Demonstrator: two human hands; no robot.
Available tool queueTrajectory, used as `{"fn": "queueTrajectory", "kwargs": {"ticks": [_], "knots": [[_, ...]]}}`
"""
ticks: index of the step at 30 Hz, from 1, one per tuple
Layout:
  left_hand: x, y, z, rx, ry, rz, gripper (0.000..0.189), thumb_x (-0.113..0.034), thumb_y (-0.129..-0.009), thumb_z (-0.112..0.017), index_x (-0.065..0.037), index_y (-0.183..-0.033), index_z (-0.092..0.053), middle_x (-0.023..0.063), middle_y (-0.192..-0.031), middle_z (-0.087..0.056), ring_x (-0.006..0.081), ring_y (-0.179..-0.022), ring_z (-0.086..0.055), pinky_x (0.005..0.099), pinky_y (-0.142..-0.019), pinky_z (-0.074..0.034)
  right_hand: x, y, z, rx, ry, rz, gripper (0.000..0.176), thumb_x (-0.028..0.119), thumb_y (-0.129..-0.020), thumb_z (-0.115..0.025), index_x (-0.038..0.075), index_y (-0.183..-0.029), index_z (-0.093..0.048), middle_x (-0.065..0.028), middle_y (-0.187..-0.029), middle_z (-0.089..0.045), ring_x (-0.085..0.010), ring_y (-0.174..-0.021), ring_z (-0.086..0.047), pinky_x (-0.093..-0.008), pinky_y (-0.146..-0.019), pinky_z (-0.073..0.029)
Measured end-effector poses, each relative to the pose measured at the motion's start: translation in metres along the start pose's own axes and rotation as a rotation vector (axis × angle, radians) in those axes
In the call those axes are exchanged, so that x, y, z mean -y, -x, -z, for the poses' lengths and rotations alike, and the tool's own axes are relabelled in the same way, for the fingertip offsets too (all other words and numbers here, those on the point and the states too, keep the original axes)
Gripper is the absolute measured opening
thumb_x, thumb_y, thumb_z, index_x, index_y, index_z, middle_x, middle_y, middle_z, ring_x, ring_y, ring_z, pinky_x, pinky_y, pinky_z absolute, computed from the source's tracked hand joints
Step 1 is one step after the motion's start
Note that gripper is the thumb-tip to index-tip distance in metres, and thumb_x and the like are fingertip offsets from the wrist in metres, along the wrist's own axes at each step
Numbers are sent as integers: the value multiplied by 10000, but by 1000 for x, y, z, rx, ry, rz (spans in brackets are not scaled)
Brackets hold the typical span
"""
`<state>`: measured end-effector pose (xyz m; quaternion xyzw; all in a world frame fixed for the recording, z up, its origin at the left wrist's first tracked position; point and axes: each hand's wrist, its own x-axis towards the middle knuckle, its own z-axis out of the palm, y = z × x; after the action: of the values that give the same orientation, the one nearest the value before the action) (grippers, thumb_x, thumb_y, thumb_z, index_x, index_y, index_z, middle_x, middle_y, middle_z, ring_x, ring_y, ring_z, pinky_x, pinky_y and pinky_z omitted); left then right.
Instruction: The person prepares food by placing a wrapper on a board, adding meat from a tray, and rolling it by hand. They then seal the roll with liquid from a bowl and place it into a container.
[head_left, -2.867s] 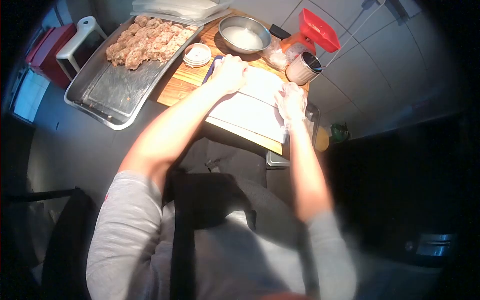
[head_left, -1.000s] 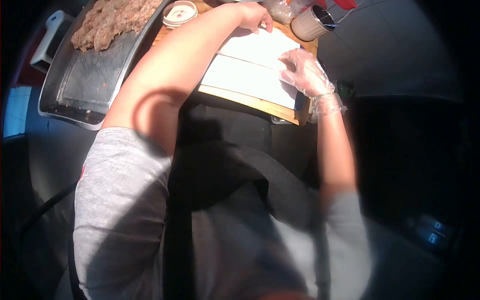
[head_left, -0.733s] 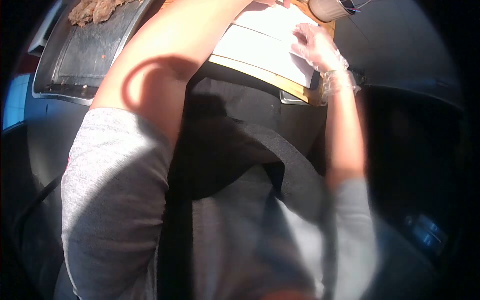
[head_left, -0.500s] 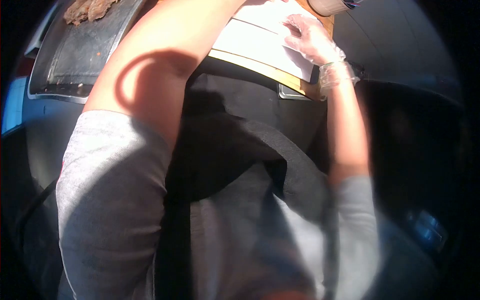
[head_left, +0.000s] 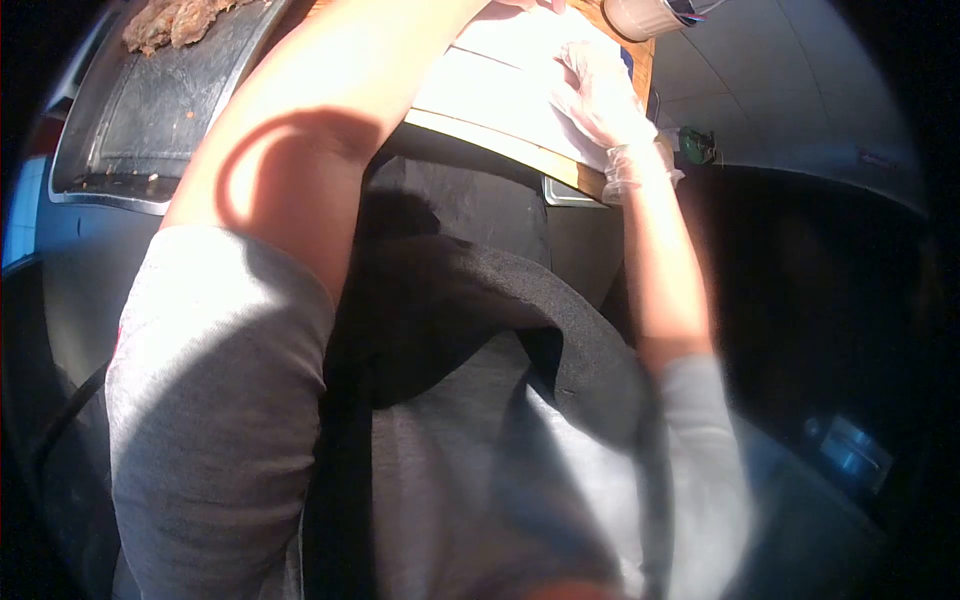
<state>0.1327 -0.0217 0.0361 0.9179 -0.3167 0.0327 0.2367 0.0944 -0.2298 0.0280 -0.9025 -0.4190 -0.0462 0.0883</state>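
- White flat sheet, crossed by a thin dark line and bleached by hard light, is seen laid on the pale brown wooden worktop, its near side set just in from the front edge; whether one piece or two are shown, and of what material, cannot be told.
- The sheet's right part is partly covered by the right hand, which is clad in a thin clear plastic glove; its fingers are bent with the thumb beside them, and whether anything is pinched cannot be told.
- Toward the sheet's far side, the left hand is cut off by the top of the view; only a small part is shown, and its grip cannot be told.
- The step in hand is judged to be two-handed work on the sheet, its far side attended to by the left hand.
- By that judgement, a sound next move would call for the sheet to be steadied by the right hand, with only light pressure applied by the left.
- Beyond the left arm, a pinkish-brown minced mixture is borne by a grey metal tray; near the sheet's far right corner, a ribbed beige cup is partly shown.
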Motion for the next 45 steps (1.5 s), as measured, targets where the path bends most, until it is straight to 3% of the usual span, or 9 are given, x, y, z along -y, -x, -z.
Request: {"fn": "queueTrajectory", "kwargs": {"ticks": [6,9,17,21,23,28,35,39,45], "knots": [[-2,4,1,-14,-1,12,263,-254,-799,-687,-143,-1037,-708,86,-911,-661,257,-859,-640,401,-793,-519,7,-18,3,-82,-247,84,297,262,-787,-716,43,-977,-655,-134,-956,-649,-297,-893,-646,-387,-787,-513],[-4,7,1,-22,-12,16,263,-263,-805,-681,-143,-1038,-707,87,-915,-663,259,-862,-641,402,-793,-519,53,-27,7,-94,271,38,232,274,-783,-707,113,-947,-678,-80,-925,-671,-277,-877,-657,-369,-788,-518],[-11,15,-1,-60,-48,31,265,-287,-821,-665,-141,-1039,-703,90,-924,-666,262,-870,-645,407,-795,-521,95,-30,18,-112,311,21,254,362,-850,-609,188,-1013,-695,-52,-956,-688,-261,-924,-650,-403,-831,-515],[-16,24,-6,-97,-85,54,268,-299,-828,-658,-141,-1040,-702,92,-929,-668,263,-874,-646,409,-796,-522,75,-19,12,-205,84,93,325,329,-857,-658,150,-1128,-676,-72,-1021,-681,-242,-994,-644,-383,-915,-494],[-21,29,-8,-122,-110,69,269,-305,-832,-654,-140,-1040,-701,92,-931,-669,264,-876,-647,410,-796,-522,24,-10,3,-247,-512,101,346,296,-818,-730,113,-1105,-667,-95,-1060,-663,-236,-1022,-634,-375,-921,-491],[-38,43,-24,-215,-189,117,274,-320,-842,-644,-139,-1041,-699,94,-937,-671,266,-882,-649,413,-797,-523,-3,10,8,-62,-49,9,418,362,-850,-688,97,-1170,-637,-136,-1040,-655,-255,-945,-649,-356,-849,-504],[-53,68,-38,-353,-289,213,283,-340,-855,-630,-138,-1042,-696,97,-945,-675,269,-889,-652,417,-799,-525,-12,20,19,85,-128,-78,432,384,-849,-672,92,-1165,-644,-160,-1023,-677,-289,-935,-649,-383,-833,-521],[-69,73,-29,-317,-300,293,311,-375,-895,-590,-136,-1069,-685,107,-1006,-687,278,-939,-660,431,-823,-530,-12,6,-15,-118,68,159,377,365,-873,-649,85,-1126,-651,-140,-1035,-666,-319,-918,-639,-404,-853,-505],[-27,117,-34,-346,-76,188,314,-320,-887,-632,-91,-1102,-647,144,-1025,-652,316,-944,-637,417,-817,-521,-36,37,-7,-52,-308,-22,330,244,-839,-691,30,-1083,-634,-144,-921,-640,-287,-801,-614,-372,-728,-506]]}}
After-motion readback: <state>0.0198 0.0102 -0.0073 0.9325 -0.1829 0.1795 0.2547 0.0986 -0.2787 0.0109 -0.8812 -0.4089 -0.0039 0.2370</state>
